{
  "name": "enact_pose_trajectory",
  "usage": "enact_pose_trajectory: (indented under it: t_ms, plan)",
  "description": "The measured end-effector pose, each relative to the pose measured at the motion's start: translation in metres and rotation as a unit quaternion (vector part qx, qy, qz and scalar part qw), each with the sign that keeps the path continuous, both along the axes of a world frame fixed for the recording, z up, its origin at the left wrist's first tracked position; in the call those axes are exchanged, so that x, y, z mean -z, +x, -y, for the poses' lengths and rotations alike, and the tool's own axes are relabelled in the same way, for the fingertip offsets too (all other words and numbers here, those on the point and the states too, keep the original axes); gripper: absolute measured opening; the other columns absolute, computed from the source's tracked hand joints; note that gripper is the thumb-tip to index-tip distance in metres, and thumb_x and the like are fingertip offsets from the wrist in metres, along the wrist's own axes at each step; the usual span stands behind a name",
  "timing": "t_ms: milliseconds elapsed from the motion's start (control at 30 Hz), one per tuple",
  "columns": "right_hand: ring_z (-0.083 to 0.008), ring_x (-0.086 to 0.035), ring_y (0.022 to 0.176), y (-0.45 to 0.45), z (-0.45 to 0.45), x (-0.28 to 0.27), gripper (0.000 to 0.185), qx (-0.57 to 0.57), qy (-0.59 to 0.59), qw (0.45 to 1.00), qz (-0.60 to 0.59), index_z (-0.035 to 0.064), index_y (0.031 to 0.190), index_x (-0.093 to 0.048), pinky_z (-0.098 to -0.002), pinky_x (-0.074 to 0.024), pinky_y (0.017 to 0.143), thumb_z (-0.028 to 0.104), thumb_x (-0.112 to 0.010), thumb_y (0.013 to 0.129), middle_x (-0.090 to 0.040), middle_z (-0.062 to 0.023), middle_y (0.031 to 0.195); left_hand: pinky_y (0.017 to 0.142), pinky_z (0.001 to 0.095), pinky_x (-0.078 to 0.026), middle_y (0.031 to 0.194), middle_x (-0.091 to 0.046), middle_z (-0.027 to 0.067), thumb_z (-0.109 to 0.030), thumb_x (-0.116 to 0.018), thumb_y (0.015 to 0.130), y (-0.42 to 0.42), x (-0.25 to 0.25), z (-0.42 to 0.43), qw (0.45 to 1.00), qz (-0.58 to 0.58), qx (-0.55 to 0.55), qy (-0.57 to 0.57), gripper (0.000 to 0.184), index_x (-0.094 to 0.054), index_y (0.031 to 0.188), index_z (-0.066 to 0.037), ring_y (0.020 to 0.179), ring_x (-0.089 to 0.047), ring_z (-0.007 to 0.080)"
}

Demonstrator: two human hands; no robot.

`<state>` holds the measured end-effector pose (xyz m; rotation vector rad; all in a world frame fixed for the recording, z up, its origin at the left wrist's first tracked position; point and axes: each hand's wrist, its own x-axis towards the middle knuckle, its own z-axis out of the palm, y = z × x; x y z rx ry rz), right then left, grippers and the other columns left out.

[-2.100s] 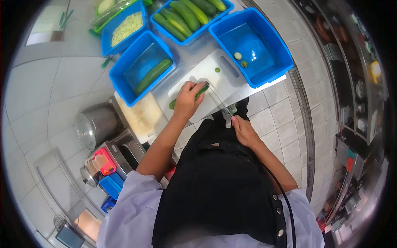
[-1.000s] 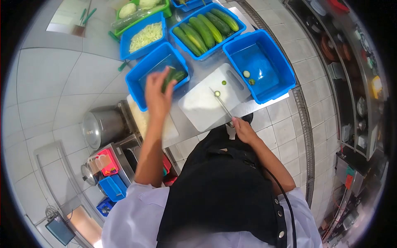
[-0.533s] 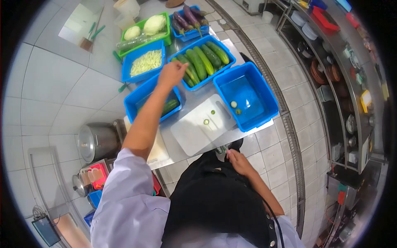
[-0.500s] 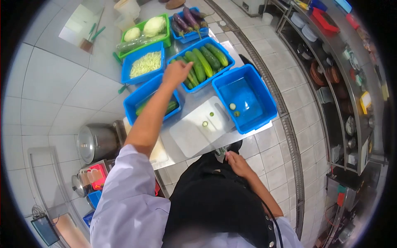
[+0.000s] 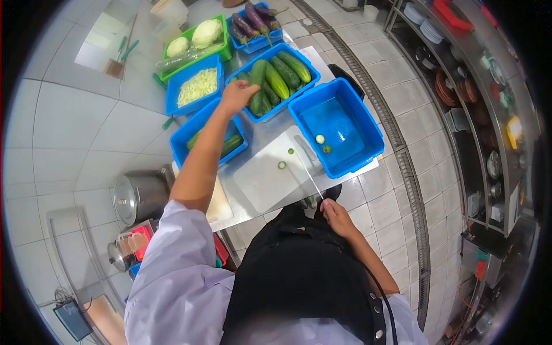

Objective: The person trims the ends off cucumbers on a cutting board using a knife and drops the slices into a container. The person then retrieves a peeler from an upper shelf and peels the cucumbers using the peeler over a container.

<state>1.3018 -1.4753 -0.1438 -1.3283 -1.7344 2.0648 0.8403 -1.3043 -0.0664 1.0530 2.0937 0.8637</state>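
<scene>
My left hand [image 5: 238, 96] reaches into a blue basket of cucumbers [image 5: 311, 85], its fingers and thumb closed around one cucumber [image 5: 258, 73] at the near left side. Part of that cucumber is hidden by the hand. Low at the front edge of the table, my right hand [image 5: 339, 218] grips a knife [image 5: 310, 177] by its handle; the thin blade points up across the right part of a white cutting board [image 5: 253, 183]. Two small cucumber end pieces [image 5: 282, 165] lie on the board. Under my left forearm stands another blue basket [image 5: 177, 140] with cucumbers in it.
Right of the board is a blue bin [image 5: 359, 152] with two small cut ends inside. Farther back are shredded cabbage [image 5: 197, 87], a green basket [image 5: 225, 53] with cabbages, and eggplants [image 5: 253, 24]. A metal pot [image 5: 138, 198] stands left; shelving [image 5: 460, 132] lines the right.
My left hand has closed on a cucumber, which is now tilted up from the others. My right hand has raised the knife, so its blade shows over the board.
</scene>
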Motion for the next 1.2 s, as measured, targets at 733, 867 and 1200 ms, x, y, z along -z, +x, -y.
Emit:
enact_pose_trajectory:
  t_ms: [733,867,1200]
  plan:
    - [-0.0517,-0.065,0.098,-0.047,0.038,-0.001,0.045,-0.078,0.074,0.991,0.085,-0.0034,0.105,-0.062,-0.0523,-0.0505,0.085,0.036,-0.043,0.113,-0.069,-0.03,0.095,0.1,0.047,-0.049,0.123,-0.059,0.0144,-0.001,-0.074,0.079,0.132,0.059,0.251,0.967,-0.156,0.191,0.065,0.06,-0.061,0.137,-0.012,0.118,-0.059,0.0364]
    - [-0.0506,-0.066,0.095,-0.048,0.037,-0.002,0.045,-0.051,0.109,0.988,0.095,-0.0036,0.103,-0.062,-0.0527,-0.0508,0.084,0.036,-0.043,0.113,-0.069,-0.0289,0.093,0.098,0.0453,-0.051,0.12,-0.059,0.0147,0.001,-0.074,0.077,0.136,0.064,0.244,0.973,-0.123,0.189,0.049,0.062,-0.063,0.136,-0.014,0.115,-0.061,0.036]
    - [-0.0562,-0.061,0.103,-0.05,0.035,-0.027,0.045,-0.075,0.108,0.98,0.15,-0.0026,0.11,-0.062,-0.0623,-0.0469,0.089,0.038,-0.043,0.112,-0.067,-0.0361,0.102,0.091,0.0434,-0.054,0.114,-0.059,0.0123,0.002,-0.073,0.073,0.143,0.069,0.247,0.964,-0.171,0.185,0.091,0.054,-0.071,0.125,-0.012,0.105,-0.063,0.0331]
